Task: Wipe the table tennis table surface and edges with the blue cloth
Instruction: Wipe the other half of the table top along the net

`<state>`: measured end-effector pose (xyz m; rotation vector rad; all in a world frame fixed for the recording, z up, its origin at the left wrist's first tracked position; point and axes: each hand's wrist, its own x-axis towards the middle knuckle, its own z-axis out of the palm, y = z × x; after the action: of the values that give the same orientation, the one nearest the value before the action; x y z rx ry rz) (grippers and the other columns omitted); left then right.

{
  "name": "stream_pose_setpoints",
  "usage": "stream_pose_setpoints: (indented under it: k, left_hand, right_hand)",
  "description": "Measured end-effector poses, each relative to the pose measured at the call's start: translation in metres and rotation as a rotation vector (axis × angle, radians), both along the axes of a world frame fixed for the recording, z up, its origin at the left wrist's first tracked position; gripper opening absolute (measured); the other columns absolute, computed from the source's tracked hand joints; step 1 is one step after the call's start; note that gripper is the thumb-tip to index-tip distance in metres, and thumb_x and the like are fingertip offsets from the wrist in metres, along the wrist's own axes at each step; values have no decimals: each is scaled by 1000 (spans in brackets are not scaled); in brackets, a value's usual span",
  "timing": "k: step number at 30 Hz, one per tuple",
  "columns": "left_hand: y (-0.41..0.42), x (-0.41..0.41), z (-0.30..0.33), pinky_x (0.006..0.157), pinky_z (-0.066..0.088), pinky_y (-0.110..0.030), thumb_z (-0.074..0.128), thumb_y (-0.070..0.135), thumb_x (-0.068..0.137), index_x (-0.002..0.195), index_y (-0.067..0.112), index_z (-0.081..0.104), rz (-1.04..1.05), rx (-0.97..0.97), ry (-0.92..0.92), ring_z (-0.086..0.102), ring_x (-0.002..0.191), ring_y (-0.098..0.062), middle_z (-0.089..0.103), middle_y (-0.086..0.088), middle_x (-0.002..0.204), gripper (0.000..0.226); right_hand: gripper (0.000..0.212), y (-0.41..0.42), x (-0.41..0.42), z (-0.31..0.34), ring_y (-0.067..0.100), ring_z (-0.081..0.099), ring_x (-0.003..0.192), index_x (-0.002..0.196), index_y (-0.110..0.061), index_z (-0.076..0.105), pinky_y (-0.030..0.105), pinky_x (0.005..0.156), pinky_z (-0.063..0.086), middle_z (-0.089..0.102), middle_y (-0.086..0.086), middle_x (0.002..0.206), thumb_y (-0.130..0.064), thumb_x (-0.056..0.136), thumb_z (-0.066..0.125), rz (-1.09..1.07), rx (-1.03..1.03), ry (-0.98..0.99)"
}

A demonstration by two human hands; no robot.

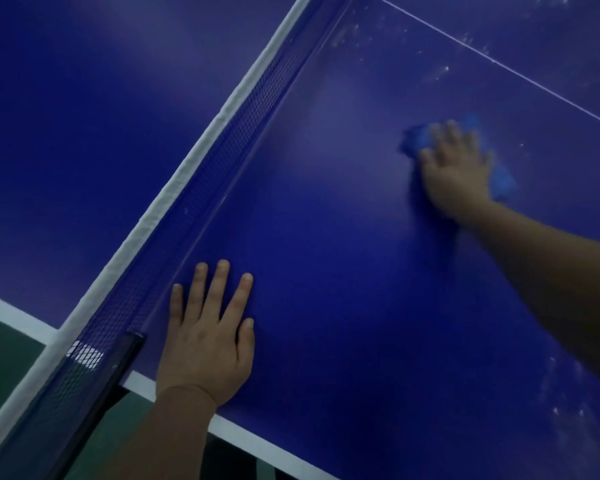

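Mid-wipe on table [326, 271]: right hand [456, 168] flat on blue cloth [499, 181], left hand [205, 334] spread bracing near net [222, 150]; next, likely far-right dusty specks [440, 72].

I am finding no readable text, brand, number or sign on the table tennis table [326, 271], its net [243, 109] or the blue cloth [499, 181] I am using.

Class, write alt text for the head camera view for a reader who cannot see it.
A right hand presses a blue cloth flat on a blue table tennis table, while the left hand rests flat beside the net.
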<state>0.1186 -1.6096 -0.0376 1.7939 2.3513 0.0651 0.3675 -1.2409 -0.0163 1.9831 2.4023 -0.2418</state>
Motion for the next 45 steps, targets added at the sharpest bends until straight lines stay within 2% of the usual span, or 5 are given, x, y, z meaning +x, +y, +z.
stream_pose_setpoints:
  k: [10,17,25,32,45]
  left_hand:
    - [0,0,0,123,4,-54,29,43,98,158,23,27,2,0,17,11,155,-31,19,-9,167,64]
    - [1,2,3,123,3,-48,32,42,96,156,21,34,10,4,-6,16,153,-31,25,-10,165,64]
    - [41,-2,13,115,30,-53,35,37,96,150,15,43,-44,110,-147,27,147,-29,34,-12,160,59]
    - [176,-6,18,125,-2,-37,24,44,93,158,10,26,-76,171,-206,6,156,-23,13,-9,168,73]
    - [273,-7,15,125,-9,-43,10,53,95,162,18,4,-50,-25,-109,-13,155,-17,-5,0,170,75]
  right_hand:
    - [57,-107,-31,-15,30,24,151,153,-31,38,61,119,13,34,-2,161,-51,100,30,808,41,-7]
    - [59,-25,1,1,29,-1,155,160,-35,13,62,120,-1,5,-8,169,-49,104,23,-236,-15,26]
    - [60,-73,-66,-10,29,20,152,154,-35,35,60,119,9,30,-6,163,-54,98,22,837,-29,4]
    - [58,44,-39,0,29,-1,155,160,-35,13,62,120,-2,3,-7,169,-49,104,19,-195,-15,61]
    - [56,73,19,-5,29,5,154,159,-33,21,58,122,3,11,-5,168,-45,105,25,-103,5,-3]
